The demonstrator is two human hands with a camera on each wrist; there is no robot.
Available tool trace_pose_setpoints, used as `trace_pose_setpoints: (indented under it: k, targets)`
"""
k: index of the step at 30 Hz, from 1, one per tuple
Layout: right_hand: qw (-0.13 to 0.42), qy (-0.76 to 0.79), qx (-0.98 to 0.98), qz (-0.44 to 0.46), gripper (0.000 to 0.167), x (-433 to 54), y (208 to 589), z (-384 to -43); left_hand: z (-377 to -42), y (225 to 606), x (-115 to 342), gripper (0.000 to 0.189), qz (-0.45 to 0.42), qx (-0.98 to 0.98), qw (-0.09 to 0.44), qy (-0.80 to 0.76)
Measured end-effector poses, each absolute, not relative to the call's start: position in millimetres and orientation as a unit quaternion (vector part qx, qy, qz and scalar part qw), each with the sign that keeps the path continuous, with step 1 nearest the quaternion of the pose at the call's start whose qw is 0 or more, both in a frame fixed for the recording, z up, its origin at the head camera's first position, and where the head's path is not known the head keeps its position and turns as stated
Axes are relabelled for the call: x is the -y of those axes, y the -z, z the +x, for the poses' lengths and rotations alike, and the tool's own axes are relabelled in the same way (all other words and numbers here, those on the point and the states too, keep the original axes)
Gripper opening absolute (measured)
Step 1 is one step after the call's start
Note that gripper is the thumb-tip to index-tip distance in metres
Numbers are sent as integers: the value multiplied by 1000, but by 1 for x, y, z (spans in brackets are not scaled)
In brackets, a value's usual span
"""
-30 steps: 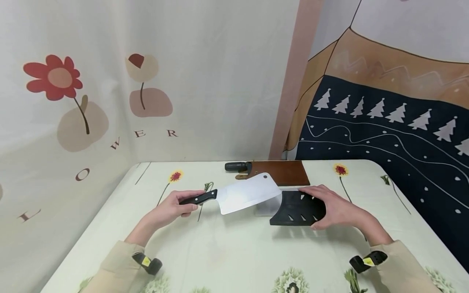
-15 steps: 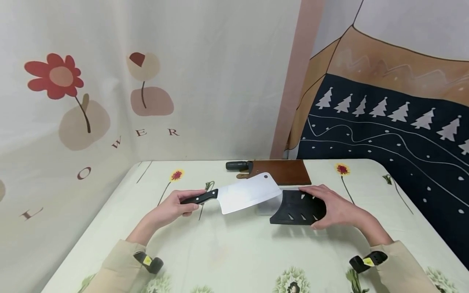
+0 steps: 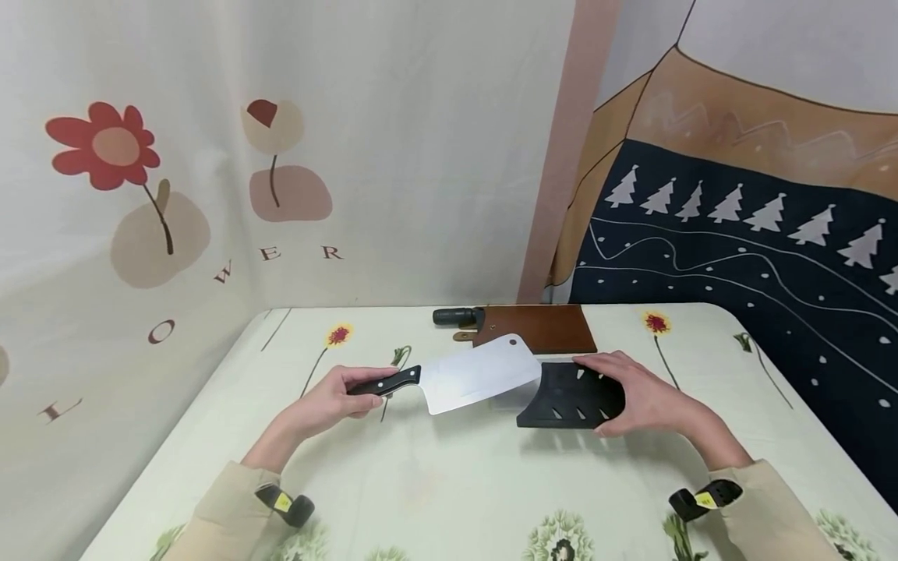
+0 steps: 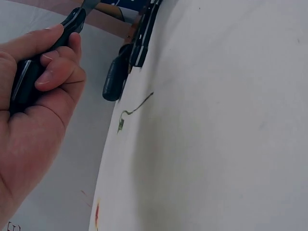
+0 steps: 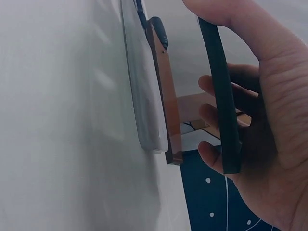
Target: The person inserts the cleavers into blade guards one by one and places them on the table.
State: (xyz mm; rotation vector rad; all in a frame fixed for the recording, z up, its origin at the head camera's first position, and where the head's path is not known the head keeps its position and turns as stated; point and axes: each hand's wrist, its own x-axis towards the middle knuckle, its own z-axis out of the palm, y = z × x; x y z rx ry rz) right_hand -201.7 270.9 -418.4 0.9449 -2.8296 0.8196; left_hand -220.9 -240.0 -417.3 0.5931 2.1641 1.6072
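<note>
A white table with a flower-printed cover (image 3: 435,491) fills the lower half of the head view. Tilted across its centre is a broad steel cleaver with a black riveted handle (image 3: 480,375); against half a second ago, its blade sits slightly lower and further right. The flat brown leather-looking sheath (image 3: 543,329), with a black handle at its left end, lies at the table's far edge, upper centre. Right of centre, the black slotted blade guard (image 3: 571,396) barely differs in position, so the cleaver's far end comes up to the guard's curved mouth; whether they touch, I cannot tell. I judge them lined up, with most of the blade uncovered. The right hand (image 3: 641,399) grips the guard between thumb and fingers; the left hand (image 3: 344,394) is wrapped around the cleaver's handle.
</note>
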Motion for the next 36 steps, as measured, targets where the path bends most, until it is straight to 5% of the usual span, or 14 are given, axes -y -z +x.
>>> trace_pose_setpoints:
  k: [23, 36]
  targets:
    - [77, -265, 892, 359, 97, -285, 420, -197, -228, 409, 239, 50, 318, -726, 271, -546]
    - [53, -255, 901, 347, 96, -281, 418, -188, -235, 405, 234, 49, 324, -720, 293, -539]
